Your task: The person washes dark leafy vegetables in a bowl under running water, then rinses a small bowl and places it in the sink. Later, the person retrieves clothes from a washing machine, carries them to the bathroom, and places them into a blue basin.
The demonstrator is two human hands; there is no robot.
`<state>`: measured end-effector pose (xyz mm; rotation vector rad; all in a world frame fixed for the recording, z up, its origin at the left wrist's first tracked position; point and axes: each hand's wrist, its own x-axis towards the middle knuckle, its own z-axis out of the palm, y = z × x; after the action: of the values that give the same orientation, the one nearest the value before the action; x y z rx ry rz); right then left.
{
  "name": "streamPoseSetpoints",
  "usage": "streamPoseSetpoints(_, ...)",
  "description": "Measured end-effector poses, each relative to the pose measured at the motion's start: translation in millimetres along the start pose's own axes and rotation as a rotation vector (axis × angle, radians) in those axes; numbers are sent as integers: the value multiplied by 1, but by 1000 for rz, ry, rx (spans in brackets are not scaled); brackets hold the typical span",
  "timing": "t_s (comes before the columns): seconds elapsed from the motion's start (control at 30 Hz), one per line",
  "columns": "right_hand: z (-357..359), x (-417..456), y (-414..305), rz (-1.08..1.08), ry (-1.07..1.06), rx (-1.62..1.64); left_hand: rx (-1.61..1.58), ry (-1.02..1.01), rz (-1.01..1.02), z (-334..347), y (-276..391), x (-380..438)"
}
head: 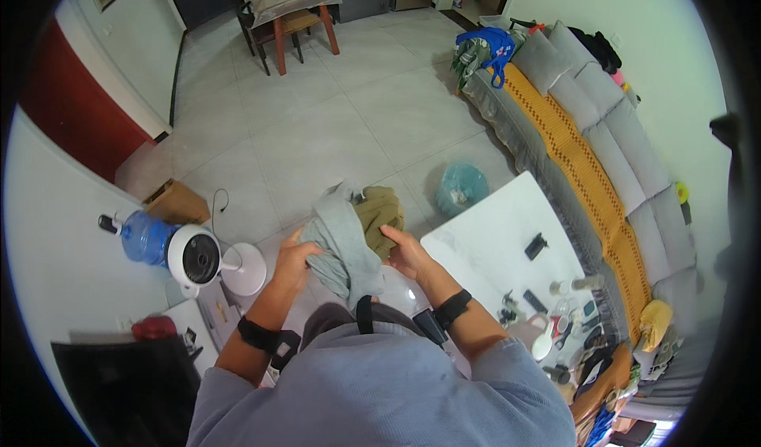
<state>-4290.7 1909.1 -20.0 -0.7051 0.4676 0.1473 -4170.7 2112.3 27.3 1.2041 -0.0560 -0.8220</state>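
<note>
Out in front of my body, my left hand (292, 263) grips the side of a light grey cloth garment (340, 233), thumb on top. My right hand (409, 252) pinches an olive-green cloth garment (379, 215) at its near right edge, with the thumb over the fabric. The two garments hang bunched against each other between my hands, and the grey one partly covers the olive one. Most of my fingers are hidden under the cloth. Below the garments, part of a glossy white surface (399, 289) shows near my right wrist.
A white table (487, 239) at right bears a remote control (535, 301), a pitcher and several small items. Beyond its corner stands a lined wastebasket (462, 185). A white fan (199, 257), a blue water bottle (145, 239) and a cardboard box (178, 203) are left. A grey sofa (627, 150) lines the right wall.
</note>
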Motion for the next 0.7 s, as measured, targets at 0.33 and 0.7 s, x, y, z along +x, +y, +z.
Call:
streamPoseSetpoints(0.33,-52,247,-256,-163,170,99,-248,-21,52,35,145,341)
streamPoseSetpoints(0.7,-186,367,-538,-513,537,401,-359,-141,-120,167,277,742)
